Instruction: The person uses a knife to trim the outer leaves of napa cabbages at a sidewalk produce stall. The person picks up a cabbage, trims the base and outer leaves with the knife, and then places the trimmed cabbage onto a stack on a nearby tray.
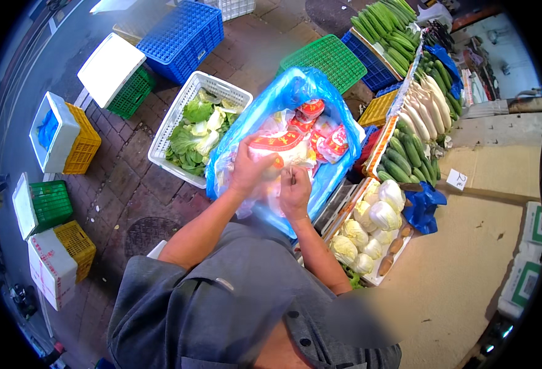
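Observation:
My left hand [248,168] is closed on the left side of a clear plastic package with red print [281,143]. Pale contents show through its film. The fingers of my right hand [295,195] are pinched together at the package's near edge, and a small dark thing shows at the fingertips, too small to name. Both hands are over a crate lined with a blue plastic bag [226,140], whose edges fold outward. More red-and-white packages [332,146] lie inside, on the right. Crumpled clear plastic [260,200] sits below my hands.
A white crate of leafy greens [200,132] adjoins on the left. To the right are cabbages [357,237], cucumbers [403,157] and white radishes [423,107]. A green crate [326,58] and a blue crate [181,40] stand beyond; foam boxes [111,67] line the left.

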